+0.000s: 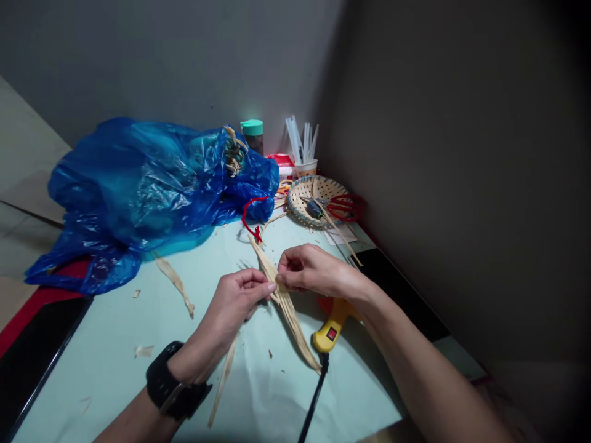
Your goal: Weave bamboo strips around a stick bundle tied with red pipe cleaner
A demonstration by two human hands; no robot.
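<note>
A long, pale, dried corn husk (pixel 290 314) runs diagonally through the middle of the head view, its lower end near the glue gun cord. My left hand (pixel 242 294) pinches it from the left between thumb and fingers. From the right, my right hand (pixel 309 267) pinches the same husk, the fingertips of both hands almost meeting. A thinner husk strip (pixel 224 381) hangs down below my left hand. Partly hidden under my right forearm lies a yellow glue gun (pixel 330 332) with a red switch and black cord.
A blue plastic bag (pixel 138 178) fills the back left. Behind stand a green-lidded jar (pixel 252 128) and a cup (pixel 306 166) of glue sticks. A woven basket (pixel 298 206) holds red-handled scissors (pixel 344 207). Husk scraps (pixel 173 277) and red cord (pixel 244 215) lie on the table (pixel 115 369).
</note>
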